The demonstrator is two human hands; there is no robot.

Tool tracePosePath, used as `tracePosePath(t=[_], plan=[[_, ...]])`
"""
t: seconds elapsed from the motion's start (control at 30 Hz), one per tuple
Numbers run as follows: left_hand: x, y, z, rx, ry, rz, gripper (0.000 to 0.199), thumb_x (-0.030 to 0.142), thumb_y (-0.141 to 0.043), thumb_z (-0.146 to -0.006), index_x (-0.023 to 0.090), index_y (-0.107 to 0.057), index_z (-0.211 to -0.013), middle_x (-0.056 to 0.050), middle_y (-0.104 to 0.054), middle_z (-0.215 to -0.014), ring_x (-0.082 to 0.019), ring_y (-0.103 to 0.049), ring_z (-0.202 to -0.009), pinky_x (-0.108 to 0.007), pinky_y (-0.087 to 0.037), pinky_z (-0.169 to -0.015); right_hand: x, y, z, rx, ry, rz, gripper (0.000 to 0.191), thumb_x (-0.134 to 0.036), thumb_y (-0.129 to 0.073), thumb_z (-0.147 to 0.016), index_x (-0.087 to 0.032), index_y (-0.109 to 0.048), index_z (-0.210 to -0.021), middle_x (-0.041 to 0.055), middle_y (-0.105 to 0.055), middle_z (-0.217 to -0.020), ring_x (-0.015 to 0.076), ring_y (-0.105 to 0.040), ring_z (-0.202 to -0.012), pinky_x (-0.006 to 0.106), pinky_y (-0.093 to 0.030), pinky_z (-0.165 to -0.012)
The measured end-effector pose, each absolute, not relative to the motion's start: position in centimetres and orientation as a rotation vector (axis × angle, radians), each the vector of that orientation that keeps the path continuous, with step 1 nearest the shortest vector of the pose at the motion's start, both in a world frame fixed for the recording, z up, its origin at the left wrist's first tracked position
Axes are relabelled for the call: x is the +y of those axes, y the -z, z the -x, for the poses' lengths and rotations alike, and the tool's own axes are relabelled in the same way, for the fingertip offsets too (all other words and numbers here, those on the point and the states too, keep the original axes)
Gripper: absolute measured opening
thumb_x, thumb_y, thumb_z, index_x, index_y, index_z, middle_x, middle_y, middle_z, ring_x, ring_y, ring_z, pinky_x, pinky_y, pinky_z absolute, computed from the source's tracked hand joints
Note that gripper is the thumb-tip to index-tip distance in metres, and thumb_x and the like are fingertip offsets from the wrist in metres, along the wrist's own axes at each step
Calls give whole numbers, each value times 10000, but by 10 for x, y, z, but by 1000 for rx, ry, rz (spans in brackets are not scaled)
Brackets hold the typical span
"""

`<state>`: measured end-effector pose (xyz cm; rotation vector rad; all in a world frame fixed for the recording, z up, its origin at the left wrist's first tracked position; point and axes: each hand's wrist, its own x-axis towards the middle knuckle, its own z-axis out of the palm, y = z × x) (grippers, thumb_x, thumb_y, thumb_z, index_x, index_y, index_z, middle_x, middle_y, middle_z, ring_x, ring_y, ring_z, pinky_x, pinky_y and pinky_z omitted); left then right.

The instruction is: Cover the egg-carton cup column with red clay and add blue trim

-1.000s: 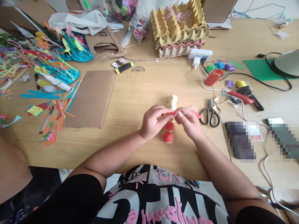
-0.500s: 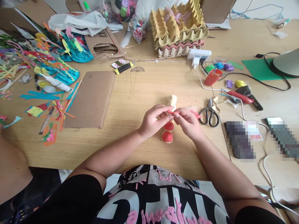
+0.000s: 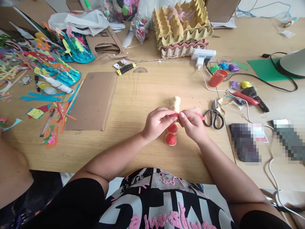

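A small piece of red modelling clay (image 3: pixel 174 115) is pinched between the thumb and fingers of my left hand (image 3: pixel 157 122). The fingertips of my right hand (image 3: pixel 192 124) press together at the clay's right end. Below both hands lies a strip of egg-carton cups (image 3: pixel 175 102). Its far cups are bare and cream-coloured, while the two nearest carry red clay (image 3: pixel 170 139). The middle of the strip is hidden by my fingers. Beside my right hand, partly behind it, is a clear bag with more red clay (image 3: pixel 201 117). Black-handled scissors (image 3: pixel 214 116) lie just to the right.
A cardboard sheet (image 3: pixel 91 101) and paper strips (image 3: pixel 43 97) lie to the left. Stacked egg trays (image 3: pixel 183 38) stand at the back. On the right are a red cup (image 3: pixel 217 78), a power strip (image 3: pixel 203 54) with cables, and blurred flat objects. Another person's arm (image 3: pixel 11 165) rests at far left.
My fingers have shifted slightly on the red clay, with my right fingertips now more tightly together at its end. The strip and the scissors stay in place.
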<state>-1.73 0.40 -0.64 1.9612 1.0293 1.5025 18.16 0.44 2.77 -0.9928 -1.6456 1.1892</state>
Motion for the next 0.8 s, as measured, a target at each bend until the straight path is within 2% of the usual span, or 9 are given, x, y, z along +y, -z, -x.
tracePosePath(t=[0.23, 0.3, 0.37, 0.43, 0.57, 0.63, 0.73, 0.8], plan=[[5, 8, 18, 1038, -1483, -1934, 198, 395, -770, -1121, 245, -898, -1111, -50, -860, -1001, -146, -767, -863, -280, -614, -721, 2, -26, -181, -1635, -1237, 996, 673, -893, -679, -1021, -245, -650, -840, -11, -558, -704, 168, -459, -651, 347, -430, -640], [6, 11, 18, 966, -1534, -1929, 205, 395, -789, -1113, 256, -888, -1225, -56, -876, -1065, -146, -783, -892, -281, -630, -744, 2, -25, -181, -1629, -1239, 991, 661, -881, -685, -1026, -245, -659, -847, -21, -537, -689, 166, -445, -646, 347, -431, -645], [7, 12, 18, 879, -1560, -1904, 341, 435, -823, -1092, 278, -842, -1394, -69, -884, -1138, -153, -795, -919, -287, -647, -766, 3, -25, -181, -1625, -1232, 993, 664, -879, -684, -1028, -245, -659, -833, -28, -518, -673, 163, -435, -640, 346, -430, -648], [7, 12, 18, 855, -1546, -1885, 432, 482, -846, -1070, 286, -811, -1454, -80, -883, -1167, -162, -800, -933, -296, -655, -778, 4, -25, -182, -1617, -1238, 998, 670, -884, -688, -1023, -244, -664, -828, -29, -518, -669, 163, -435, -641, 342, -427, -644], [6, 8, 17, 960, -1547, -1897, 218, 449, -810, -1099, 248, -874, -1157, -60, -868, -1036, -150, -781, -874, -290, -629, -739, 5, -25, -182, -1623, -1300, 950, 670, -875, -682, -1033, -245, -655, -810, -25, -529, -673, 162, -447, -643, 345, -444, -660], [5, 7, 17, 987, -1570, -1892, 209, 435, -807, -1103, 241, -872, -1067, -45, -855, -966, -143, -762, -827, -292, -617, -722, 5, -25, -181, -1611, -1311, 952, 660, -873, -695, -1027, -247, -652, -818, -26, -532, -680, 163, -454, -649, 346, -452, -672], [6, 7, 18, 1016, -1543, -1885, 236, 467, -823, -1087, 240, -878, -1054, -47, -854, -948, -147, -756, -807, -303, -621, -721, 6, -25, -181, -1594, -1298, 973, 653, -875, -720, -1009, -249, -658, -834, -26, -548, -692, 163, -455, -652, 344, -454, -673], [7, 9, 18, 1019, -1518, -1884, 266, 494, -820, -1087, 242, -887, -1141, -61, -868, -999, -151, -774, -835, -304, -634, -735, 7, -25, -182, -1612, -1271, 979, 667, -876, -707, -1017, -244, -655, -810, -23, -549, -687, 157, -448, -640, 347, -455, -672]])
